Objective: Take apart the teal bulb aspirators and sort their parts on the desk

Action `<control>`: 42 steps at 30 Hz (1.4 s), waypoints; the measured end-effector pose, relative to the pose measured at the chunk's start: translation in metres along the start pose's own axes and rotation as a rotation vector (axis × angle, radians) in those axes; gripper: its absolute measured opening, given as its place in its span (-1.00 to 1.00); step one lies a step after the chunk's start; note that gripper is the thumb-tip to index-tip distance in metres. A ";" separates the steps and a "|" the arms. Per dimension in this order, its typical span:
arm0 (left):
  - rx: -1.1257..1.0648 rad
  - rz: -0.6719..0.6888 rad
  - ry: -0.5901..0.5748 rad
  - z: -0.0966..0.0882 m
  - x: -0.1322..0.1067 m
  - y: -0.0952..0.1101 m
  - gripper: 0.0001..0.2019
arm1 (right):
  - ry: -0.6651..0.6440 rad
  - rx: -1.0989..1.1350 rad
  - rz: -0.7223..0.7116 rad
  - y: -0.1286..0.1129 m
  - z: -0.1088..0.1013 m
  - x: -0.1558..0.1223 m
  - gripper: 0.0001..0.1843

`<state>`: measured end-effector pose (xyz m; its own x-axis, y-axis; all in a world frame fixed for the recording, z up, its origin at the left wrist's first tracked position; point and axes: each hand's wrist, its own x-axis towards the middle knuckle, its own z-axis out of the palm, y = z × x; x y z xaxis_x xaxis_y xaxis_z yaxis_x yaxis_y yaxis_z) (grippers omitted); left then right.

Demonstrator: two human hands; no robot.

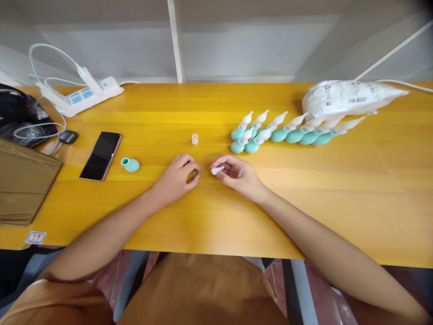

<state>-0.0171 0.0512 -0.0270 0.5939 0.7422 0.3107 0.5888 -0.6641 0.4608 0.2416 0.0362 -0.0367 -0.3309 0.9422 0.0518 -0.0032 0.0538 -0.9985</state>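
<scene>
The right hand (pixel 238 176), at the centre of the frame, is pinched on a small, translucent white, tapering nozzle (pixel 216 170), thumb on one side and fingertips on the other; the nozzle's rounder end faces the left of the frame and its narrow end points toward the palm. The left hand (pixel 177 178) is curled just beside it, thumb and forefinger bent into a ring; whether their tips meet, or hide something small, is not clear.

Handling so slight a piece well calls, in my judgement, for a light, even pinch on its wider body, with the rim left free and the slender point unbent; both wrists are best kept low and steady over the worktop (pixel 216 221).

Above the hands sits a short, pale pink, flared plastic piece (pixel 195 138), ringed and waisted like a spool; left of the left hand a matte teal, egg-shaped bulb (pixel 130 165) lies on its side, its round mouth facing left; it looks soft and rubbery. At right of centre, a cluster of teal bulbs with pale, pointed tips (pixel 279 134) stands close together, smooth and rounded below, tapering above; behind it rests a crinkled, glossy white plastic package (pixel 348 99), printed with dark marks.
</scene>
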 end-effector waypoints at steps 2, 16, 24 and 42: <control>-0.011 0.004 0.005 -0.001 0.000 0.001 -0.93 | 0.006 0.001 0.003 -0.001 0.000 0.001 -0.63; -0.715 -0.249 0.133 -0.012 -0.013 0.020 -0.87 | -0.077 0.292 0.108 -0.005 0.004 -0.008 -0.60; -0.945 -0.332 0.121 -0.012 -0.018 0.030 -0.84 | -0.147 0.438 0.133 -0.006 0.017 -0.013 -0.72; -0.721 -0.301 0.082 -0.013 -0.023 0.032 -0.88 | -0.132 0.308 0.135 -0.007 0.020 -0.016 -0.69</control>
<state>-0.0191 0.0147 -0.0084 0.4064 0.9038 0.1343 0.2004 -0.2316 0.9519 0.2283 0.0141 -0.0304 -0.4669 0.8821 -0.0627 -0.2289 -0.1890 -0.9549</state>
